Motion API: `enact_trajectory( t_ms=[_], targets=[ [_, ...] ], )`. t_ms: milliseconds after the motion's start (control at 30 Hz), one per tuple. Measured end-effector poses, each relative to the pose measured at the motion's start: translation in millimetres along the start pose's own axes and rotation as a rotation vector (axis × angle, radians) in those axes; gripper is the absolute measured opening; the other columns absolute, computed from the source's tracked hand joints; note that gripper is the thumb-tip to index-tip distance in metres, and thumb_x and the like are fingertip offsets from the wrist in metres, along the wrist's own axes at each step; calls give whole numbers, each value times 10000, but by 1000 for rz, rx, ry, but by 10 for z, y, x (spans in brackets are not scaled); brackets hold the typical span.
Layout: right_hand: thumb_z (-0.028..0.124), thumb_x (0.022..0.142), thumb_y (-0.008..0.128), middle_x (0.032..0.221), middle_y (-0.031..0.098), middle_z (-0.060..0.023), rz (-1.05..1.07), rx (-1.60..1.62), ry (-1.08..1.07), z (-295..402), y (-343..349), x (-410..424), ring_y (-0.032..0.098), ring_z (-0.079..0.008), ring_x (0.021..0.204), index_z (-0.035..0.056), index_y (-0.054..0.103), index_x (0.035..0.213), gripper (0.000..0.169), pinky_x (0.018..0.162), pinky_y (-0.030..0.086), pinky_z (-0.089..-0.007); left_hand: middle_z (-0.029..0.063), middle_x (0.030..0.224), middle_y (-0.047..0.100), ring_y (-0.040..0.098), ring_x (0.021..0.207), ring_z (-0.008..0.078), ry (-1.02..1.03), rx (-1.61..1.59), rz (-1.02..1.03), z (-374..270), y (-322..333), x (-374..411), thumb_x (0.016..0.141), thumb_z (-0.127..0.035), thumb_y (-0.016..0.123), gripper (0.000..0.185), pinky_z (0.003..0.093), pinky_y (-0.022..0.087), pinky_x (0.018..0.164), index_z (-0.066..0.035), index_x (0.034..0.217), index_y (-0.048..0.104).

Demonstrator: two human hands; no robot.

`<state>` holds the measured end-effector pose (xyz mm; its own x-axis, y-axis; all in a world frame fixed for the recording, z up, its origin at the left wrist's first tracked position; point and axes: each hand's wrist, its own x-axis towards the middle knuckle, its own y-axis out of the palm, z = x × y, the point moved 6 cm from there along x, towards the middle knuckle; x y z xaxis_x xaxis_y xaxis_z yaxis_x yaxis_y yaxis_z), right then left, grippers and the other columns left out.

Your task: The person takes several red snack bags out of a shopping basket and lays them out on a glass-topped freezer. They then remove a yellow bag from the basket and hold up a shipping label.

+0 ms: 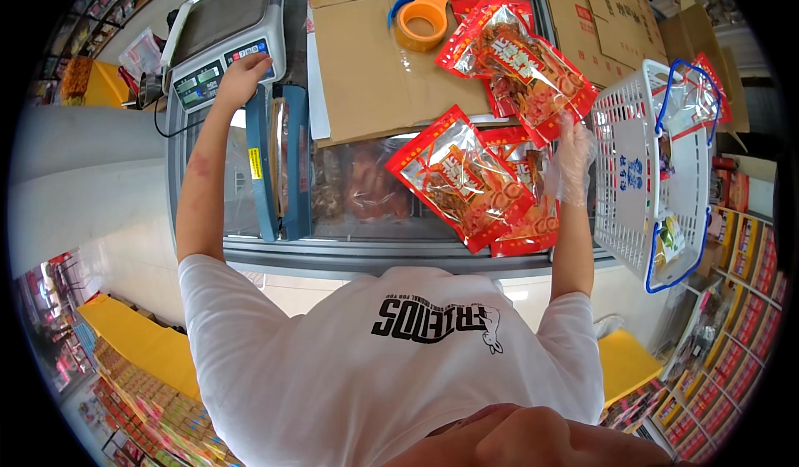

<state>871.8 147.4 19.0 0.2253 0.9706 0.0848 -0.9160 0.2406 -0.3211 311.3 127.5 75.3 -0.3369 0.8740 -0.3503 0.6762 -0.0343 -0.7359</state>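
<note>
My bare left hand [245, 80] is over the keypad [248, 52] of a grey-white electronic price scale [274, 24], with nothing seen in it. Its fingertips are partly hidden. My right hand [573, 155], in a clear plastic glove, grips the lower edge of a red-bordered, clear-front food packet [521, 61]. That packet rests on another one at the cardboard's right side. Left of my right hand, a similar packet [465, 180] overlaps one more packet [534, 230] on the glass counter. A blue impulse heat sealer [261, 173] stands just below my left hand.
An orange tape dispenser [423, 20] sits on a flat cardboard sheet [368, 73]. At the right stands a white plastic basket [624, 211] with blue handles, holding several packets. Cardboard cartons [602, 17] are behind it. The counter's metal front edge [374, 258] runs before my body.
</note>
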Motion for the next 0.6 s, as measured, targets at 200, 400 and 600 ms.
enact_trajectory(
  t_ms=[200,400,600],
  targets=[
    [207,817,565,1114,481,-91,72,365,216,362,347,-433,455,-156,982,29,407,1199,449,848,353,-285,118,967,602,568,843,195,139,82,-71,109,11,97,789,-375,492,445,269,434,695,-35,1067,562],
    [231,713,680,1242,404,-157,115,-382,361,52,-87,-1518,408,-261,1134,14,297,1273,713,953,320,-333,124,999,598,561,926,233,134,82,-59,85,11,116,787,-379,482,442,289,410,799,-53,1074,565],
    [467,779,539,911,569,-204,300,-431,740,-407,33,-2067,558,-220,845,-65,538,906,547,714,419,-328,112,1031,593,555,964,231,194,138,-103,171,-12,114,785,-411,484,458,297,405,819,-72,1079,571]
  ],
)
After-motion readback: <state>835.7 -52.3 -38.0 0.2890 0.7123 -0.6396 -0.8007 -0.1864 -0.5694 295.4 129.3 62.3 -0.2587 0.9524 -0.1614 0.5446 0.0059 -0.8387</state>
